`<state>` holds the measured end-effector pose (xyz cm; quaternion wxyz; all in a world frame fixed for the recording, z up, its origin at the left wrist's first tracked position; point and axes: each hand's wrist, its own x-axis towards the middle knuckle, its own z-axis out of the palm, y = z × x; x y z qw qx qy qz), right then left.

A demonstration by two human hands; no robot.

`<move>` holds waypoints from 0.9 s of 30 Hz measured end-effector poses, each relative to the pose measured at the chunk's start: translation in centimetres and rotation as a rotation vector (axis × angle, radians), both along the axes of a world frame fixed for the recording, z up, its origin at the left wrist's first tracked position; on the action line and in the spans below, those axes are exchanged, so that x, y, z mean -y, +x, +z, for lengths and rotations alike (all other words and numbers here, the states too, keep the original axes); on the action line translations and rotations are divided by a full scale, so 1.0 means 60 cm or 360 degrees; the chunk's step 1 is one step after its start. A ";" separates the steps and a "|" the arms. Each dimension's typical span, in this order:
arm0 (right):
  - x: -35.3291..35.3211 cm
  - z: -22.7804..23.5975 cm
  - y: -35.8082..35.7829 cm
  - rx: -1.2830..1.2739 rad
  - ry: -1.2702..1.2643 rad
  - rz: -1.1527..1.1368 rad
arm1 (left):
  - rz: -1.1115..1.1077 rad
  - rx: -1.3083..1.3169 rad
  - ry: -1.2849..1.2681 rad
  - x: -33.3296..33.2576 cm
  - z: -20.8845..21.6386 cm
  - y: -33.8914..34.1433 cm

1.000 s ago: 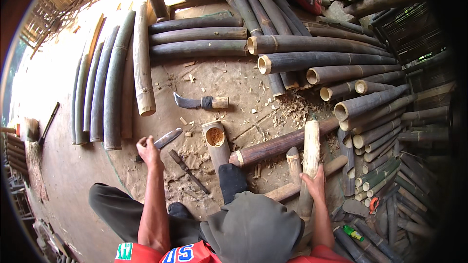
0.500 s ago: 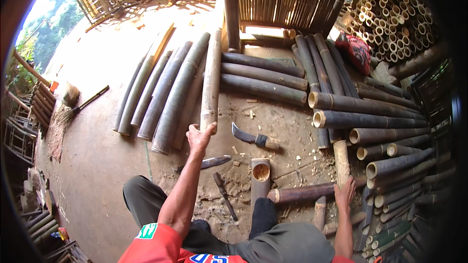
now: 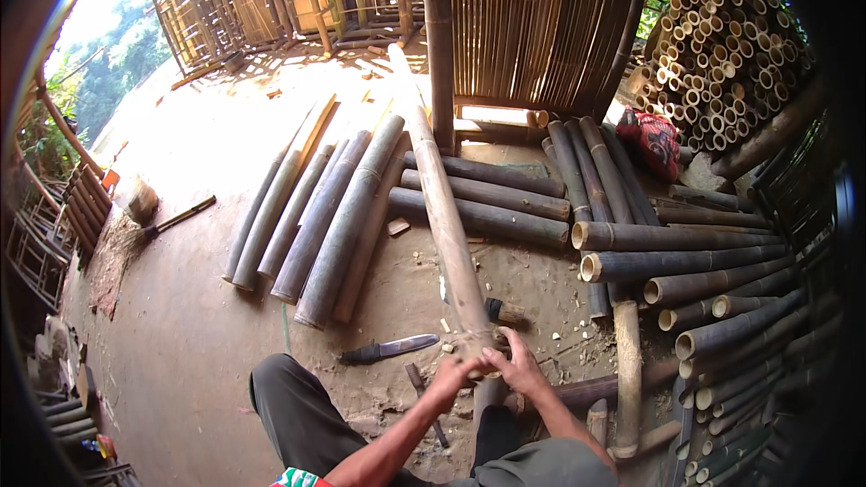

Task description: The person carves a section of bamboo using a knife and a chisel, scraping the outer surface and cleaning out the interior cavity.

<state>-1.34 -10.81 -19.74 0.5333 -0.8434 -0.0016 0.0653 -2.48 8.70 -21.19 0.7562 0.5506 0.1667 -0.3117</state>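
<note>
A long, pale bamboo pole (image 3: 442, 216) slants away from me toward the sunlit far ground. My left hand (image 3: 456, 376) is closed round its near end from the left. On the other side my right hand (image 3: 518, 364) grips the same end. Beneath the end, the short bamboo block (image 3: 490, 392) between my legs is partly covered. A straight-bladed knife (image 3: 390, 349) lies on the ground left of the pole. The handle of the hooked knife (image 3: 507, 311) shows just right of the pole, which hides most of its blade. A dark, narrow tool (image 3: 426, 404) lies near my left forearm.
Dark bamboo lengths (image 3: 352, 225) lie side by side at left. More bamboo poles (image 3: 686, 266) are piled at right, near a pale stout stick (image 3: 627, 370). Behind stand a slatted bamboo panel (image 3: 541, 27) and a stack of cut bamboo (image 3: 731, 45). A red patterned bag (image 3: 651, 140) sits beside it.
The pole's near end has come down toward me, onto or over the block. My right hand has let go of the pale stick and moved left to the pole.
</note>
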 end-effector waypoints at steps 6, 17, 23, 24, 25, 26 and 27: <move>0.055 0.098 -0.035 -0.0644 0.0807 0.0041 | -0.1559 0.0169 0.0030 -0.031 0.053 -0.019; 0.177 0.104 -0.285 -0.0718 -0.0069 -0.0077 | 0.0225 -0.0290 -0.0431 0.056 0.003 0.102; 0.143 0.048 -0.301 -0.0453 -0.0113 -0.0300 | 0.0317 -0.0220 -0.0496 0.097 0.010 0.013; 0.141 0.044 -0.300 -0.0424 -0.0115 -0.0319 | 0.0307 -0.0214 -0.0563 0.090 0.019 0.004; 0.134 0.039 -0.299 -0.0405 -0.0108 -0.0320 | 0.0280 -0.0155 -0.0537 0.077 0.036 0.001; 0.131 0.036 -0.300 -0.0395 -0.0106 -0.0323 | 0.0242 -0.0060 -0.0518 0.072 0.059 0.003; 0.128 0.032 -0.300 -0.0379 -0.0100 -0.0329 | 0.0209 0.0036 -0.0497 0.066 0.082 0.011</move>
